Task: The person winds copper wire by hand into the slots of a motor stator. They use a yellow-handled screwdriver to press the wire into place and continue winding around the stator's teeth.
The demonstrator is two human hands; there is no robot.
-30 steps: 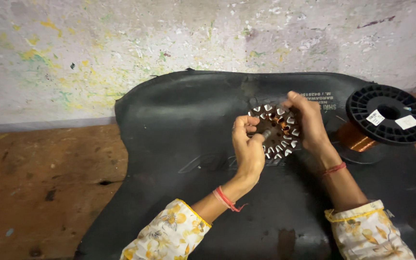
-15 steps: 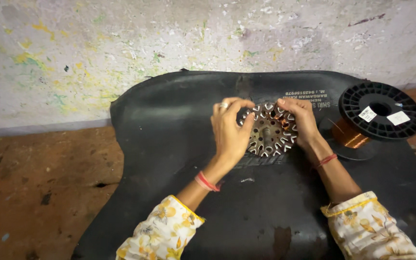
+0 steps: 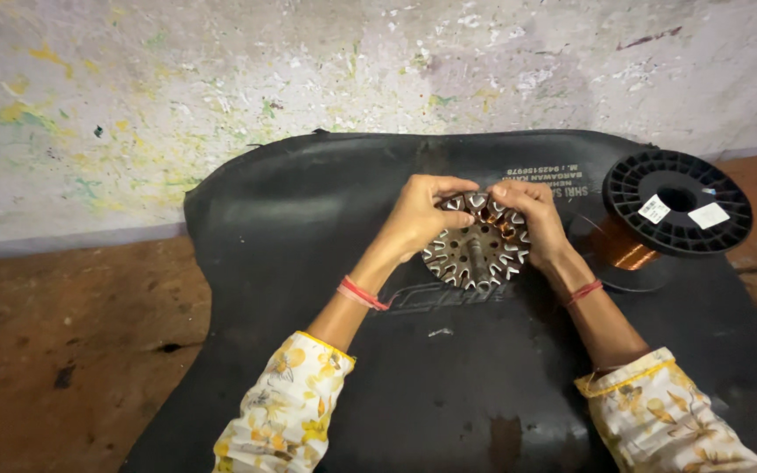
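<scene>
Dim, even light; soft shadows, sharp pic.

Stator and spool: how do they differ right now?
The stator is bare grey metal with slotted teeth around its rim; the spool is black plastic wound with copper wire. The stator is held by both the left hand and the right hand; the spool stands untouched to the right. Both are round and sit over the black mat.

A whitish plaster wall (image 3: 221,79), flecked with yellow, green and purple paint, rose behind a reddish-brown earthen floor (image 3: 54,350). A black rubber mat (image 3: 308,228) lay spread across it, its far edge against the wall.
</scene>
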